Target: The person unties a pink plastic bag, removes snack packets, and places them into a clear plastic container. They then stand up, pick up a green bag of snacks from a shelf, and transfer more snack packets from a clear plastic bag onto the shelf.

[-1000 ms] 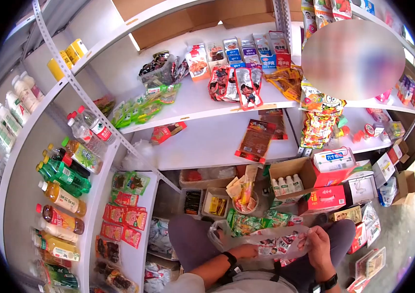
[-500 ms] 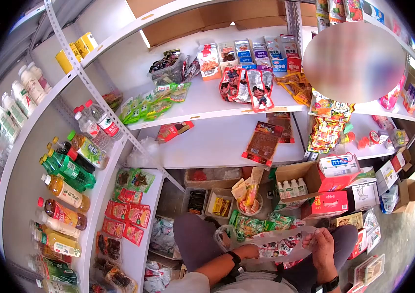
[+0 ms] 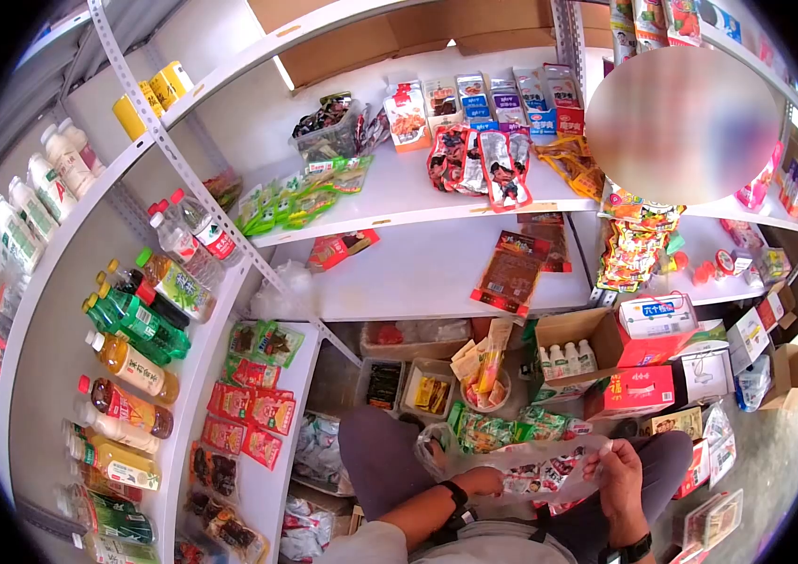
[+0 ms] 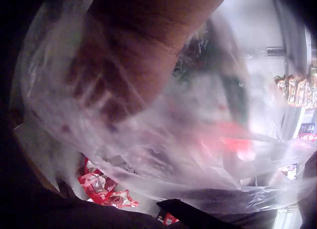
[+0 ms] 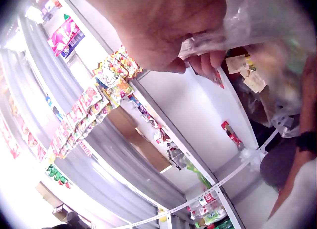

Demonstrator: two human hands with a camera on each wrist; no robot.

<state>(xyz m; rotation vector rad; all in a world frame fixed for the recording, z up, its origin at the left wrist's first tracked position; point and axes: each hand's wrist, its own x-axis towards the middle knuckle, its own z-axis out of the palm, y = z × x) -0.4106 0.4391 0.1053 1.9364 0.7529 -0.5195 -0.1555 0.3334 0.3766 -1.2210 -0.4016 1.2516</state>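
A clear plastic bag [image 3: 535, 477] with small red-and-white packets [image 3: 554, 470] in it is stretched across the person's lap. The right hand [image 3: 620, 477] pinches the bag's edge between thumb and fingers, as the right wrist view also shows at the gathered plastic [image 5: 198, 44]. At the bag's other side is the left hand [image 3: 484, 482]. In the left wrist view, the left hand [image 4: 119, 75] appears through the cloudy film, its fingers blurred, and I cannot tell whether they grip anything.
Green snack packs [image 3: 488, 428] lie just beyond the bag. A bowl of packets [image 3: 485, 390], an open carton of small bottles [image 3: 563, 357] and red boxes [image 3: 639, 390] stand behind. Drink bottles [image 3: 136, 362] line the left shelf, with red packets [image 3: 253, 414] beside them.
The head view has turned slightly, so the shelves and lap appear farther right. Both hands keep nearly the same place at the bag, the right hand still pinching its edge.
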